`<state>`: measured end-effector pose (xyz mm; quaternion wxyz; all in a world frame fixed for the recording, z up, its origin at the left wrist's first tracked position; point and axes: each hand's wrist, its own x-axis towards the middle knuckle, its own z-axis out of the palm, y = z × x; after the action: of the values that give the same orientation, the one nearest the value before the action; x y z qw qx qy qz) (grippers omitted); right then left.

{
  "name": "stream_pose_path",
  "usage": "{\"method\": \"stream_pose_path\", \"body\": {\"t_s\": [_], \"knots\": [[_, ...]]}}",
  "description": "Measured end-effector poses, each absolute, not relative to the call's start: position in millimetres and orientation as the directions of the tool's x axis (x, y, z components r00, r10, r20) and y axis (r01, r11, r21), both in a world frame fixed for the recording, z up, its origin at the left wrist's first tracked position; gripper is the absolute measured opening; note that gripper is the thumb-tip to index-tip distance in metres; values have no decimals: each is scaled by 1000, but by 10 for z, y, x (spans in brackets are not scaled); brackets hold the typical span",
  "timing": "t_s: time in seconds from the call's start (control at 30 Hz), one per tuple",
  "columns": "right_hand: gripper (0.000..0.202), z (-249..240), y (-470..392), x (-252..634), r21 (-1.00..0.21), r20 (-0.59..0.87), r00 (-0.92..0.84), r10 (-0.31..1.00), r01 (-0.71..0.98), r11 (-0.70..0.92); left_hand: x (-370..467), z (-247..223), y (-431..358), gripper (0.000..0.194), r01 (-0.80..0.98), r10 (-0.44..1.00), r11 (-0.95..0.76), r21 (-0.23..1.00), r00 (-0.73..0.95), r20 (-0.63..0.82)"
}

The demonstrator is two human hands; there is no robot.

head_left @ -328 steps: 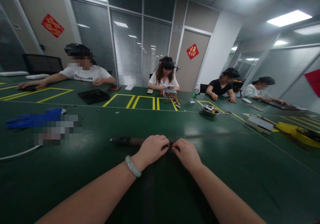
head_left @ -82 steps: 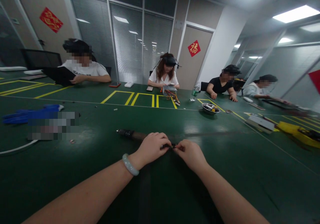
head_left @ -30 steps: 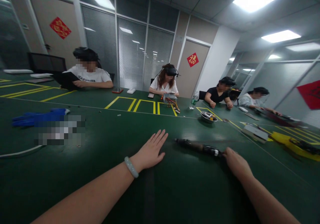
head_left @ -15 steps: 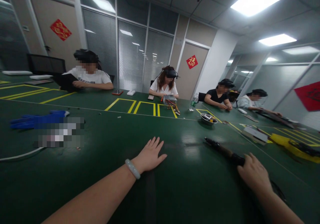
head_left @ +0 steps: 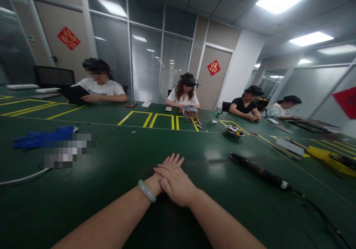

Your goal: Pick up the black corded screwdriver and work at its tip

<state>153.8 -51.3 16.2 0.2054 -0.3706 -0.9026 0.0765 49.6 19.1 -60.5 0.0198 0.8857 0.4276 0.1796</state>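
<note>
On the green table, my left hand (head_left: 175,160) lies palm down with its fingers stretched forward and a pale bangle (head_left: 147,190) at the wrist. My right hand (head_left: 178,182) rests across the back of it, fingers extended, covering most of it. Neither hand holds an object. Off to the right lies a corded electric screwdriver (head_left: 260,171), black with a brownish middle, its tip pointing away and its cable (head_left: 319,210) trailing to the lower right corner. It is apart from both hands.
Blue gloves (head_left: 44,137) and a blurred-out item with a white cable (head_left: 27,180) lie at left. A metal bowl (head_left: 234,131) of small parts, a water bottle (head_left: 217,113), a white box (head_left: 289,147) and a yellow item (head_left: 329,160) are farther off. Several people sit across the table.
My right hand has let go of the electric screwdriver and moved left onto the back of my left hand. The screwdriver stays on the table; the left hand remains in place.
</note>
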Motion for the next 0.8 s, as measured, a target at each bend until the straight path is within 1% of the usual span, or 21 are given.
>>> {"method": "stream_pose_path", "body": {"t_s": [0.17, 0.3, 0.37, 0.4, 0.43, 0.47, 0.5, 0.53, 0.6, 0.63, 0.7, 0.77, 0.8], "knots": [[47, 159, -544, 1665, -320, 292, -655, 697, 620, 716, 426, -494, 149, 68, 727, 731, -680, 98, 662, 168], [49, 200, -536, 1765, -295, 298, -656, 693, 627, 721, 397, -411, 120, 67, 689, 692, -720, 83, 702, 169], [49, 198, -448, 1948, -269, 329, -599, 730, 681, 681, 397, -368, 111, 65, 679, 686, -727, 103, 708, 171], [49, 187, -384, 2096, -258, 365, -526, 768, 736, 626, 397, -342, 106, 64, 684, 695, -718, 127, 698, 172], [47, 168, -313, 2281, -251, 414, -412, 812, 805, 537, 396, -313, 100, 65, 692, 710, -704, 159, 683, 171], [46, 141, -244, 2502, -252, 471, -263, 842, 874, 415, 394, -283, 94, 67, 700, 726, -688, 193, 667, 168], [46, 107, -184, 2751, -262, 528, -91, 845, 928, 263, 390, -255, 88, 68, 705, 738, -674, 224, 655, 160], [47, 65, -143, 3022, -279, 576, 87, 812, 955, 95, 386, -230, 83, 69, 703, 743, -667, 247, 654, 144], [51, -35, -136, 3596, -321, 642, 386, 662, 920, -225, 377, -197, 78, 70, 699, 744, -660, 273, 658, 114], [53, -91, -173, 3884, -339, 660, 489, 571, 871, -356, 374, -191, 77, 70, 698, 744, -659, 280, 659, 108], [56, -198, -307, 4431, -357, 673, 617, 409, 755, -550, 372, -193, 81, 71, 696, 743, -659, 286, 661, 103], [58, -279, -477, 4907, -348, 650, 689, 321, 644, -681, 373, -205, 86, 72, 694, 743, -659, 290, 661, 106], [59, -303, -557, 5106, -329, 613, 721, 324, 605, -725, 374, -211, 88, 73, 695, 744, -658, 291, 660, 105]]}}
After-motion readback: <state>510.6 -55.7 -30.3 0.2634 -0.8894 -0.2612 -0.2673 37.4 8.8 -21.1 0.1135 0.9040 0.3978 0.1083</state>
